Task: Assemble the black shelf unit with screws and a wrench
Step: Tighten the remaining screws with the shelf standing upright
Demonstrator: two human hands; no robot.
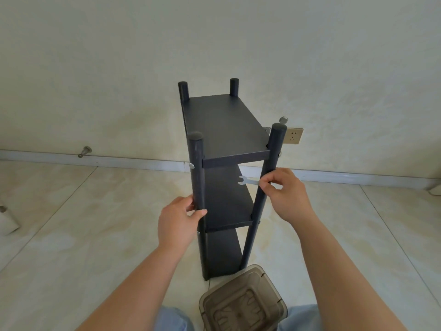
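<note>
Black shelf unit (224, 149) stands upright on the tiled floor (71, 235), close to the wall (143, 56); taken as landmark. Three shelf boards seen between four round posts, post tops rising above the top board.

Skirting board (119, 160) runs behind the unit along the foot of the wall.

Translucent brown plastic bin (243, 302) on the floor, just in front of the unit's base, between the person's knees.

Left hand (177, 223) at the unit's near left post, below the top board: fingers and thumb wrapped round the post, gripping it.

Right hand (285, 194) at the near right post, about level with the space between top and middle boards. Thumb and fingertips pinch the handle of a small silver wrench (248, 181); the open jaw end points left, into the unit, past the post.

Wall socket (294, 136) behind the unit, right of the top board.

Screw head (191, 166) on the outer side of the near left post, just under the top board. Another screw head (279, 154) shows on the near right post at similar height.
</note>
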